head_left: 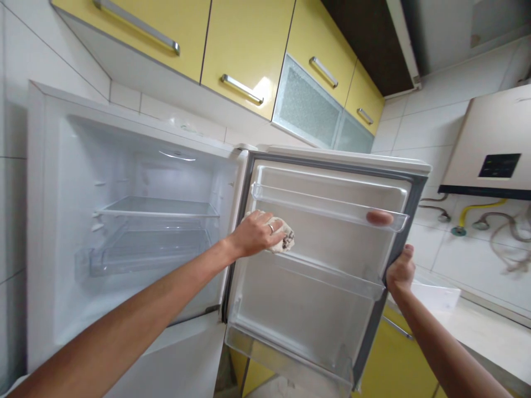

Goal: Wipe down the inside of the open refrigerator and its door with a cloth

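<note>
My left hand (256, 235) is closed on a pale cloth (283, 235) with a dark patterned patch. It presses the cloth near the hinge side of the open refrigerator door (323, 232), just above the clear middle door shelf (332, 276). At the far edge of the door, my right hand (401, 271) grips the grey gasket side, its fingers partly hidden behind the door. One brown egg (379, 218) lies in the clear upper door shelf (315, 205), toward the right end. A lower clear door bin (286, 354) spans the bottom.
The refrigerator interior (166, 177) stands open at left, with a glass shelf (161, 206) and a clear drawer (149, 251). Yellow wall cabinets (244, 44) hang above. A water heater (493, 143) with pipes is at right, over a white countertop (485, 337).
</note>
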`<state>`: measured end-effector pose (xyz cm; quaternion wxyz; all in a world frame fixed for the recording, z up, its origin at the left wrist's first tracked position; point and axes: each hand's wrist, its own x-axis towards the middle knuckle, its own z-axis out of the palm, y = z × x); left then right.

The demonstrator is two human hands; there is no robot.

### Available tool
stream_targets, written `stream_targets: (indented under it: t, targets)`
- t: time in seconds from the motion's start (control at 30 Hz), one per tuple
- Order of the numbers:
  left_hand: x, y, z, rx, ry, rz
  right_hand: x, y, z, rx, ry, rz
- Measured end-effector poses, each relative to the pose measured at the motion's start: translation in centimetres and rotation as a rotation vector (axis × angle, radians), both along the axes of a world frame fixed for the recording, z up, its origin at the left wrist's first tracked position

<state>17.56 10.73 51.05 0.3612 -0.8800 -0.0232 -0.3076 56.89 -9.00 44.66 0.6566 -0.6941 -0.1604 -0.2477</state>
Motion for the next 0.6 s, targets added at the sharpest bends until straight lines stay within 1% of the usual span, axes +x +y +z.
stream_targets:
  t: [0.1,0.17,0.23,0.3,0.37,0.43,0.5,0.6]
  targets:
    - [-1.9,-1.2,-0.5,0.084,-0.111,-0.149,0.0,0.0,0.1,-0.025,0.034,-0.001]
    - [-3.1,-2.0,-1.0,0.178,-0.223,-0.234,0.0,0.0,0.1,-0.041,0.046,0.007]
    - [-4.4,-2.8,-1.5,0.244,-0.34,-0.287,-0.1,0.0,0.2,-0.055,0.052,0.019]
    - [-5.7,-3.6,-2.3,0.212,-0.439,-0.301,-0.2,-0.1,0.2,-0.063,0.051,0.026]
    - [-7.0,-4.2,-3.4,0.094,-0.533,-0.301,-0.3,-0.3,0.3,-0.071,0.05,0.038]
    - [-8.0,-4.8,-4.5,-0.058,-0.647,-0.315,-0.2,-0.6,0.5,-0.079,0.05,0.056]
    - [-8.5,-5.2,-5.7,-0.245,-0.768,-0.342,-0.1,-1.0,0.7,-0.082,0.046,0.076]
    - [-8.3,-5.5,-7.4,-0.575,-0.93,-0.384,-0.3,-2.0,1.0,-0.06,-0.005,0.095]
